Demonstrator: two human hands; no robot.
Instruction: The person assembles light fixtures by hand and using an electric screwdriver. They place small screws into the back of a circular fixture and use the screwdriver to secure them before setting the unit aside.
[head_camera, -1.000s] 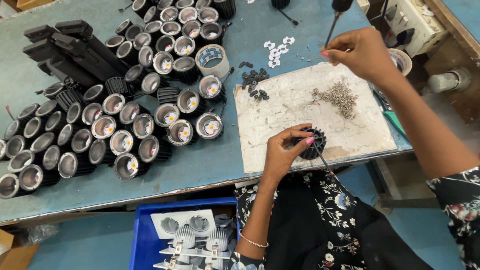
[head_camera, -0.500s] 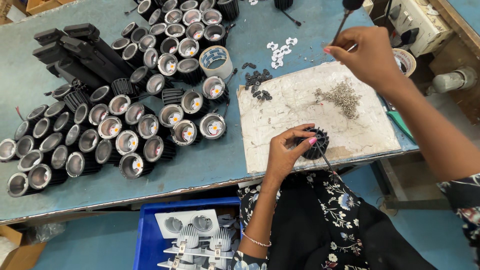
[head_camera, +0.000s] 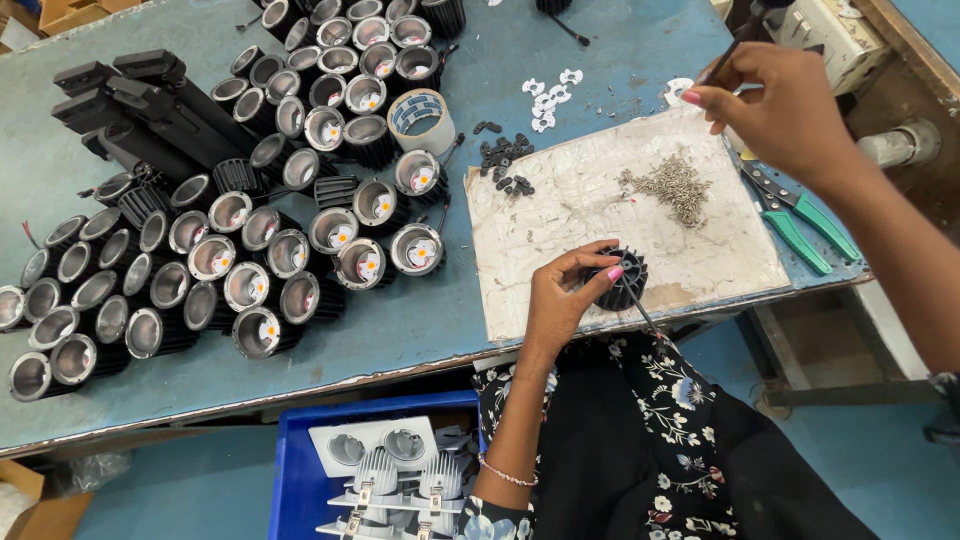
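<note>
The left hand (head_camera: 565, 300) grips a black finned heat sink (head_camera: 622, 280) on a worn white board (head_camera: 600, 210). The right hand (head_camera: 775, 105) holds a screwdriver (head_camera: 735, 45) above a screw pile (head_camera: 672, 187). Rows of round lamp housings (head_camera: 230, 250) crowd the blue tabletop (head_camera: 400, 330).

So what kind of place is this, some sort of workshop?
Most likely a small assembly workshop for light fittings. Dozens of round black lamp housings crowd the blue workbench, a heap of small screws lies on a worn board, and the left hand holds a finned black part.
</note>
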